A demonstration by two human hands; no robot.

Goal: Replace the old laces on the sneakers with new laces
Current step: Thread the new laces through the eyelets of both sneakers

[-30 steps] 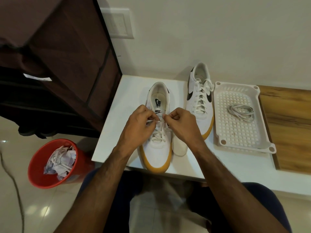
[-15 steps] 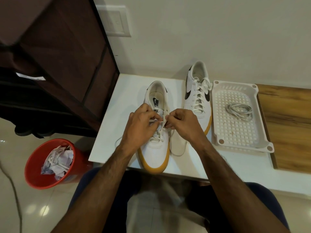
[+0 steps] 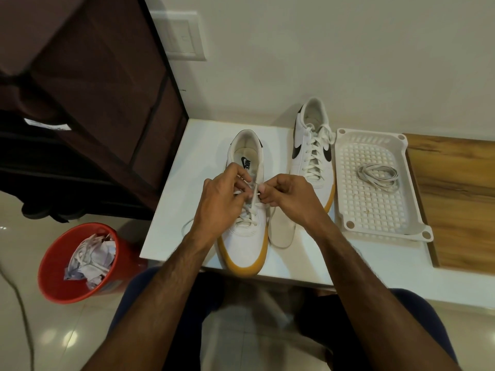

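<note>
Pinching lace [image 3: 242,213] ends, left hand [image 3: 222,199], right hand [image 3: 290,196]; sneaker [image 3: 247,236] lengthwise, toe toward wearer.

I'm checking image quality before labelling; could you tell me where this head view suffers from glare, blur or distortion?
Head view: glare spots on the glossy floor tiles; wide-angle bending of the cabinet edges; slight blur at the left hand and right hand on the lace; sneakers sharp.

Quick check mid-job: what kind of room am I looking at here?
Probably a home room, not a workshop: a fabric wardrobe on the left, a glossy tiled floor with a red wastebin, and a wall switch plate.
</note>
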